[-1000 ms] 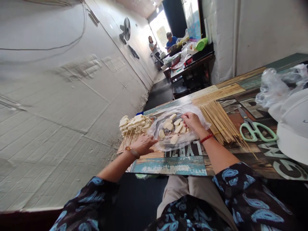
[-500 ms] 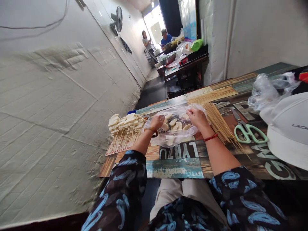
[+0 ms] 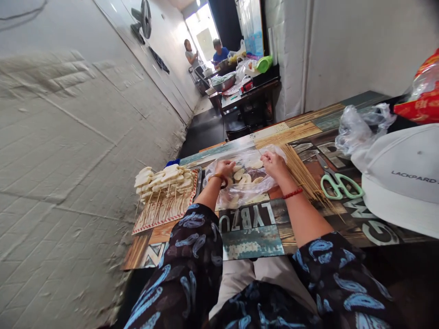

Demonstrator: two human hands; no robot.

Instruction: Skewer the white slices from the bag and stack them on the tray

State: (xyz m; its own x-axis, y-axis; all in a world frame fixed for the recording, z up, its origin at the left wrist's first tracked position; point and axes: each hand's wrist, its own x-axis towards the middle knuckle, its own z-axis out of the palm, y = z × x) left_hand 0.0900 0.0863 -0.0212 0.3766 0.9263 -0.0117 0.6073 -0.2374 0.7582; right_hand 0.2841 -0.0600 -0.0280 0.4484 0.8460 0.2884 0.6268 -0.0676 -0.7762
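A clear plastic bag [image 3: 236, 197] lies spread on the table, with several pale oval slices [image 3: 245, 179] in it. My left hand [image 3: 225, 169] is over the bag's left side, fingers bent close to the slices; what it grips, if anything, is too small to tell. At the bag's right side my right hand [image 3: 273, 163] is closed in a pinch, its content hidden. Thin wooden sticks [image 3: 302, 176] lie in a bundle right of it. Skewered pale slices [image 3: 164, 180] are piled on a paper-lined tray [image 3: 178, 206] at the left.
Green-handled scissors [image 3: 341, 186], a white cap [image 3: 404, 178], a crumpled plastic bag [image 3: 356, 128] and a red packet [image 3: 423, 98] are on the right. A wall [image 3: 68, 160] runs along the left. Two people are at the back by a cluttered table [image 3: 240, 101].
The view has turned slightly right, so the table's things appear further left and more of the red packet shows. My left hand has shifted slightly within the bag area; my right hand stays pinched.
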